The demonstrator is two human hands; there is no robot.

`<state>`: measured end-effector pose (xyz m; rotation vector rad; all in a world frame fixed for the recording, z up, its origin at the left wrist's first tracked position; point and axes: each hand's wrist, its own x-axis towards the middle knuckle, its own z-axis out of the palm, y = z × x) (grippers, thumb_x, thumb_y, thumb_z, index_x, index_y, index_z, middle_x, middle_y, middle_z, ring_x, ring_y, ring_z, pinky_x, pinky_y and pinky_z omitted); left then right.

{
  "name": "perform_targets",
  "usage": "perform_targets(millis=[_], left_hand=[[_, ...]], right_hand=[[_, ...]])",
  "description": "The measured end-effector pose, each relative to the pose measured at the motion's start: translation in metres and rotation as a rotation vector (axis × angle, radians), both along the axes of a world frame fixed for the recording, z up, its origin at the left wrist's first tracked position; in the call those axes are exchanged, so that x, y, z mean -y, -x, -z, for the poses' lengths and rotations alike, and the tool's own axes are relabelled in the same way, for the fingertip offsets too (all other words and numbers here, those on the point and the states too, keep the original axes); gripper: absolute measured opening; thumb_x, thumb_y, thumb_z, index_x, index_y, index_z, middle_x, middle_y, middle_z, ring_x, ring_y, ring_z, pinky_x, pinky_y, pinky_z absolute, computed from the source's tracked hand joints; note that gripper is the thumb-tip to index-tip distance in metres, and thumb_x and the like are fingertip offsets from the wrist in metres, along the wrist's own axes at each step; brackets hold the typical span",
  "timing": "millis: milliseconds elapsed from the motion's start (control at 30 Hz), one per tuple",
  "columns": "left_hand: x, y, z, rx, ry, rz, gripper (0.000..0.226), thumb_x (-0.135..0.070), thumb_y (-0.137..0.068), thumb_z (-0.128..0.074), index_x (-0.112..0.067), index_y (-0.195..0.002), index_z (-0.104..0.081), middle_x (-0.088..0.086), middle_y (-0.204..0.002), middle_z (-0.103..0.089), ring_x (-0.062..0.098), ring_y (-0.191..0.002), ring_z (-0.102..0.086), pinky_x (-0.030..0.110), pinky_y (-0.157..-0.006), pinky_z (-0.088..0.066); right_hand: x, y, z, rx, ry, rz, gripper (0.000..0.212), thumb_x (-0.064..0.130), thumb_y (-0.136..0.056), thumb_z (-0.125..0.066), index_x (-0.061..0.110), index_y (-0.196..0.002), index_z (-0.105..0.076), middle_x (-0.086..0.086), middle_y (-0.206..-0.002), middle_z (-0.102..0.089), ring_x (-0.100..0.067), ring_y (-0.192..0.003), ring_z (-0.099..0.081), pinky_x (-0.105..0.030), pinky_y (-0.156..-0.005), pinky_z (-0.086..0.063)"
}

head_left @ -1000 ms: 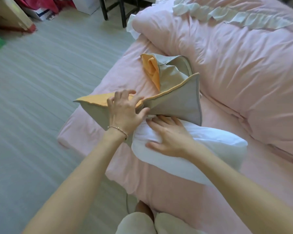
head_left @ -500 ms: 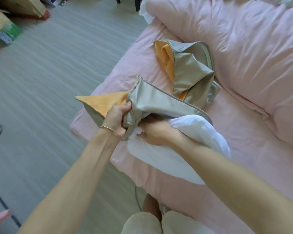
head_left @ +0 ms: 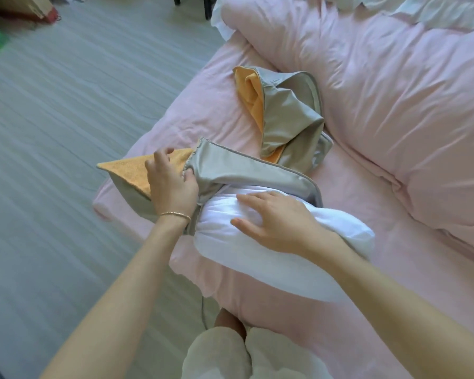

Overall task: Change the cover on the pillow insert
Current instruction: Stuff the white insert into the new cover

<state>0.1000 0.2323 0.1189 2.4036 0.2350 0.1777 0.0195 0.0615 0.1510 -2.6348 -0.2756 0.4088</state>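
A white pillow insert (head_left: pixel 271 266) lies on the pink bed near its front corner, one end tucked into a grey and orange cover (head_left: pixel 246 170). My left hand (head_left: pixel 170 184) grips the bunched rim of that cover's opening, thumb against the grey cloth. Flat on the insert, just outside the opening, lies my right hand (head_left: pixel 271 222) with its fingers spread and straight. A second grey and orange cover (head_left: pixel 288 119) sits crumpled farther back on the bed.
A bulky pink duvet (head_left: pixel 408 91) fills the right and far side of the bed (head_left: pixel 216 86). Grey plank floor (head_left: pixel 66 132) lies to the left, with boxes at the far left corner. My knees (head_left: pixel 244 356) touch the bed's front edge.
My right hand has come out of the cover's opening and now lies flat on the insert. My left hand still holds the cover's rim, shifted slightly.
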Motion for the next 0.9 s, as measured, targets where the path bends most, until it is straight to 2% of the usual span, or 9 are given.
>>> perform_targets(millis=[67, 167, 233, 333, 433, 533, 633, 733, 900], left_hand=[[0.009, 0.01, 0.0, 0.299, -0.308, 0.27, 0.038, -0.009, -0.079, -0.052, -0.012, -0.117, -0.054, 0.012, -0.116, -0.056, 0.029, -0.105, -0.046, 0.037, -0.084, -0.033], [0.021, 0.02, 0.001, 0.362, -0.475, 0.584, 0.027, -0.035, -0.082, -0.049, -0.021, -0.095, -0.068, -0.002, -0.096, -0.068, 0.023, -0.1, -0.058, 0.035, -0.085, -0.026], [0.025, 0.023, -0.003, 0.186, -0.648, 0.635, 0.04, -0.053, -0.081, -0.044, -0.022, -0.087, -0.068, -0.001, -0.087, -0.067, 0.025, -0.094, -0.06, 0.037, -0.084, -0.022], [0.026, 0.018, -0.009, -0.187, -0.91, 0.655, 0.05, -0.064, -0.084, -0.041, -0.023, -0.106, -0.057, 0.003, -0.107, -0.058, 0.025, -0.107, -0.049, 0.039, -0.091, -0.022], [0.011, 0.02, 0.009, -0.109, -0.756, 0.812, 0.044, -0.05, -0.082, -0.051, -0.026, -0.119, -0.05, 0.004, -0.112, -0.057, 0.028, -0.101, -0.055, 0.039, -0.084, -0.036], [-0.011, 0.036, 0.035, 0.015, -0.611, 0.935, 0.044, -0.045, -0.073, -0.044, -0.027, -0.112, -0.053, 0.004, -0.102, -0.065, 0.03, -0.079, -0.062, 0.038, -0.065, -0.05], [-0.014, 0.055, 0.051, -0.059, -0.657, 0.932, 0.052, -0.055, -0.07, -0.041, -0.026, -0.106, -0.064, 0.003, -0.107, -0.066, 0.029, -0.089, -0.063, 0.038, -0.062, -0.053], [-0.022, 0.064, 0.064, -0.075, -0.572, 0.921, 0.037, -0.039, -0.077, -0.041, -0.021, -0.087, -0.071, 0.001, -0.087, -0.072, 0.027, -0.075, -0.068, 0.034, -0.047, -0.055], [-0.046, 0.047, 0.045, -0.411, -0.034, 0.493, 0.031, -0.034, -0.085, -0.049, -0.015, -0.095, -0.071, 0.005, -0.089, -0.07, 0.012, -0.082, -0.063, 0.028, -0.075, -0.044]], right_hand=[[0.016, 0.0, -0.005, -0.136, -0.045, 0.016, 0.047, 0.048, -0.095, -0.038, 0.028, -0.137, -0.042, 0.01, -0.141, -0.044, -0.011, -0.131, -0.035, -0.031, -0.102, -0.033], [0.036, -0.002, -0.011, -0.269, -0.212, 0.104, 0.04, 0.034, -0.099, -0.037, 0.021, -0.135, -0.046, 0.008, -0.141, -0.044, -0.008, -0.129, -0.038, -0.018, -0.1, -0.027], [0.046, -0.003, -0.011, -0.411, -0.324, 0.155, 0.038, 0.029, -0.1, -0.037, 0.02, -0.136, -0.045, 0.007, -0.14, -0.045, -0.004, -0.126, -0.04, -0.012, -0.097, -0.026], [0.05, -0.002, -0.006, -0.688, -0.593, 0.283, 0.034, 0.026, -0.1, -0.038, 0.015, -0.13, -0.05, -0.001, -0.123, -0.057, -0.012, -0.112, -0.054, -0.024, -0.096, -0.043], [0.05, 0.002, 0.023, -0.581, -0.456, 0.328, 0.028, 0.022, -0.098, -0.042, 0.011, -0.118, -0.058, -0.008, -0.115, -0.062, -0.024, -0.106, -0.059, -0.038, -0.092, -0.048], [0.036, 0.019, 0.053, -0.443, -0.261, 0.235, 0.028, 0.017, -0.097, -0.042, 0.005, -0.115, -0.06, -0.007, -0.117, -0.062, -0.023, -0.111, -0.054, -0.029, -0.089, -0.037], [0.015, 0.044, 0.079, -0.334, -0.293, 0.262, 0.031, 0.01, -0.095, -0.043, 0.005, -0.123, -0.055, -0.007, -0.125, -0.057, -0.023, -0.116, -0.05, -0.021, -0.088, -0.032], [0.002, 0.056, 0.095, -0.174, -0.356, 0.286, 0.036, 0.001, -0.091, -0.045, 0.004, -0.127, -0.051, -0.011, -0.124, -0.055, -0.027, -0.117, -0.048, -0.022, -0.091, -0.032], [-0.016, 0.045, 0.102, 0.013, -0.316, 0.214, 0.058, 0.011, -0.082, -0.041, 0.01, -0.139, -0.039, -0.01, -0.142, -0.04, -0.029, -0.131, -0.036, -0.039, -0.103, -0.033]])
